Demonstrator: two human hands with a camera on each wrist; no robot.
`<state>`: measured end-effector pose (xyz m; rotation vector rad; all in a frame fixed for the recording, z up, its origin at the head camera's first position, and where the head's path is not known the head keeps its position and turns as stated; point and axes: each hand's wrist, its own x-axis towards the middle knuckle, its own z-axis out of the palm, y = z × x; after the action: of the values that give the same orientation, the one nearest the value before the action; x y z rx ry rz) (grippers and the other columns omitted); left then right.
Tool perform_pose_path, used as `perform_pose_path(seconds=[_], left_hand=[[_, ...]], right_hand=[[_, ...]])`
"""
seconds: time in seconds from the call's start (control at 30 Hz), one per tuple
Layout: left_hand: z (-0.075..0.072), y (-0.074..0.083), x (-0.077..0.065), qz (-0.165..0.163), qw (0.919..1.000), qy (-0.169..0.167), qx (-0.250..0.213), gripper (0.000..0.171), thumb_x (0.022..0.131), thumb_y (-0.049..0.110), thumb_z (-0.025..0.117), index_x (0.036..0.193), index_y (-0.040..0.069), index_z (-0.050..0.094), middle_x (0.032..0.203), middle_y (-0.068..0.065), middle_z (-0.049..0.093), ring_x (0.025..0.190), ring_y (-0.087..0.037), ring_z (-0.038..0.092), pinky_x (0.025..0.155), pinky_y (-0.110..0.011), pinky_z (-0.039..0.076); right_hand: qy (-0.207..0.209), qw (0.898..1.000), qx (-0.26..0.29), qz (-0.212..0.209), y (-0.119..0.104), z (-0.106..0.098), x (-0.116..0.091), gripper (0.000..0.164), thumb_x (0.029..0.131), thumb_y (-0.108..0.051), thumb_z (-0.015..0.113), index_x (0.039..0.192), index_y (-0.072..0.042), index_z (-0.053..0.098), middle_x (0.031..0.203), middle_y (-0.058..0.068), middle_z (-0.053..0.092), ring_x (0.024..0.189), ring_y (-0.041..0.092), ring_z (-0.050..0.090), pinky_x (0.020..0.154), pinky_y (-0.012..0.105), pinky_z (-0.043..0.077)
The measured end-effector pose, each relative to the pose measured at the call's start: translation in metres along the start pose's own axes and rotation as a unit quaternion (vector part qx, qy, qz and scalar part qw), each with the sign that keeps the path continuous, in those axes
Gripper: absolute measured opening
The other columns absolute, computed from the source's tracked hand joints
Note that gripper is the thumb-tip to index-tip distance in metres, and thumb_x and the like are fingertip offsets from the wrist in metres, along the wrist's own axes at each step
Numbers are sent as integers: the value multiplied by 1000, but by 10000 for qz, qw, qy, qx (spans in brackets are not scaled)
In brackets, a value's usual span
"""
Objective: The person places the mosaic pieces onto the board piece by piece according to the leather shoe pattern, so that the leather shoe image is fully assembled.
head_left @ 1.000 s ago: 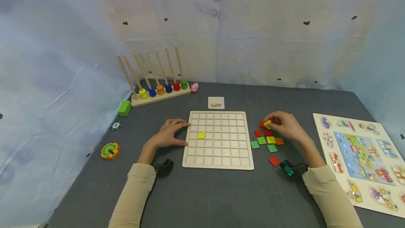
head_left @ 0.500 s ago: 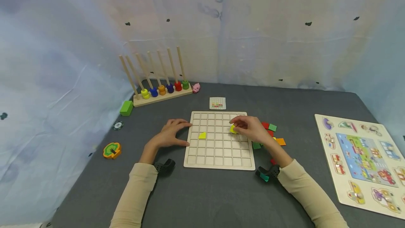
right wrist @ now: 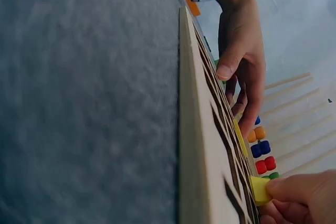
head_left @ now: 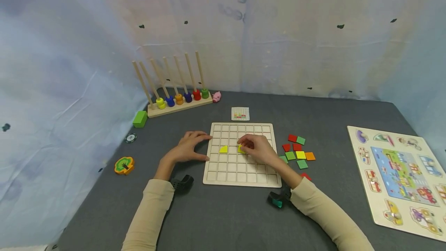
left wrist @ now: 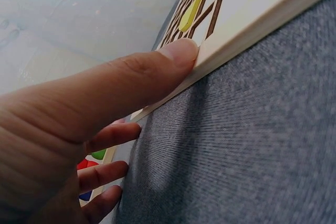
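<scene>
A wooden grid board (head_left: 242, 179) lies flat on the dark table. One yellow square tile (head_left: 223, 149) sits in a cell left of the board's middle. My right hand (head_left: 258, 148) is over the board and pinches a second yellow tile (right wrist: 260, 190) between thumb and fingers, close over the cells. At the board's left edge rests my left hand (head_left: 188, 147), its thumb and fingertips touching the rim with fingers spread; the left wrist view shows the thumb (left wrist: 178, 53) on the frame.
Several red, green, yellow and orange tiles (head_left: 300, 155) lie right of the board. Behind it is a small pattern card (head_left: 240, 114). A peg abacus (head_left: 181, 107), pink pig (head_left: 216, 96), green block (head_left: 140, 119), chip (head_left: 130, 138), tree piece (head_left: 124, 165) and picture puzzle (head_left: 400, 173) stand around.
My right hand has carried the yellow tile leftward from the loose tiles to a spot over the board's middle. My left hand has stayed at the board's left edge.
</scene>
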<state>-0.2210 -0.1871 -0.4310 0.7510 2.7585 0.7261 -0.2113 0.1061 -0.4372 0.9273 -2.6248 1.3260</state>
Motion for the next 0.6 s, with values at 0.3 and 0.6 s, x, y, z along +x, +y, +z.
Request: perform_pose_path(seconds=[0.3,0.6], left_hand=[[0,0,1,-33,10000,-14,5,74,76,45,75,140,21,45,141,-7,38,130,-35,24,101,-60,21],[2,-2,1,-52,10000,-19,16,75,76,46,74,140,22,44,141,-6,38,129,-34,25,101,-59,22]], right_hand=[[165,9979,-618,-49,-2,5,-1,14,82,-4,69,95,-3,71,83,3,64,71,11,58,63,24,47],[7,9911,-1331,-7,-8,6,-3,11,83,-7,68,94,-6,71,83,2,63,72,10,58,64,24,46]])
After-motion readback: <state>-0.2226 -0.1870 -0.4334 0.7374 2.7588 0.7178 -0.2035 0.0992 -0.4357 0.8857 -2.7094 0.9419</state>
